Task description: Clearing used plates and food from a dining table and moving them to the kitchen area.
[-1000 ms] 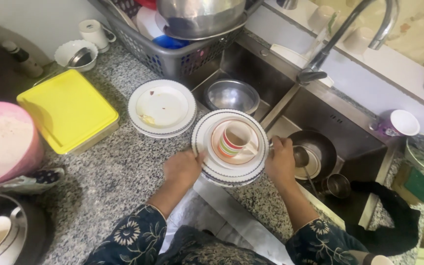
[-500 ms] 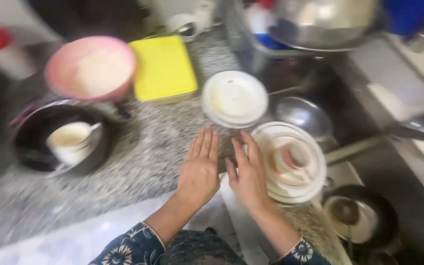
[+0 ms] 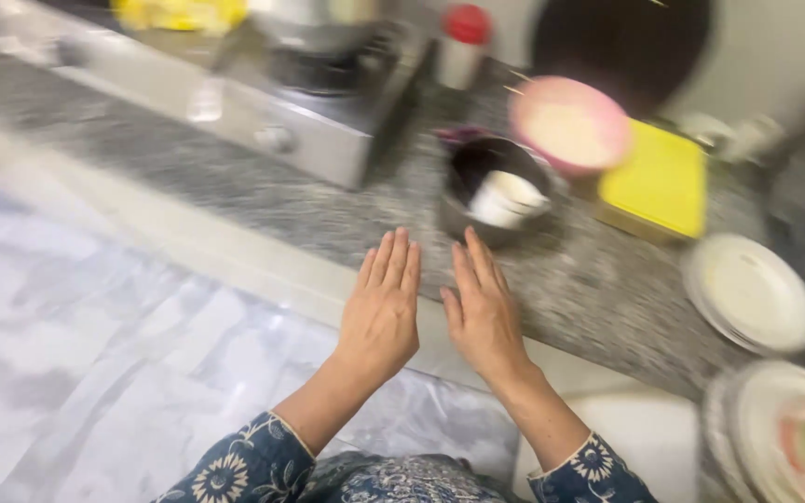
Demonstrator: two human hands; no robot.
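My left hand point(image 3: 382, 307) and my right hand point(image 3: 484, 312) are held flat side by side, fingers straight and together, palms down, over the front edge of the grey granite counter point(image 3: 347, 219). Neither hand holds anything. Just beyond the fingertips stands a dark pot point(image 3: 496, 191) with a white cup inside it. The stack of white plates with a striped mug point(image 3: 789, 433) lies at the far right bottom, well away from both hands. The picture is blurred by head movement.
A pink bowl point(image 3: 570, 121) and a yellow lidded box point(image 3: 659, 182) stand behind the pot. Another white plate stack point(image 3: 752, 293) lies to the right. A steel gas stove point(image 3: 309, 84) with a pan is at the back left. White marble floor point(image 3: 95, 354) shows below left.
My hands let go of the plate stack with the mug and came together flat. The view swung left, away from the sink, toward the stove and the floor.
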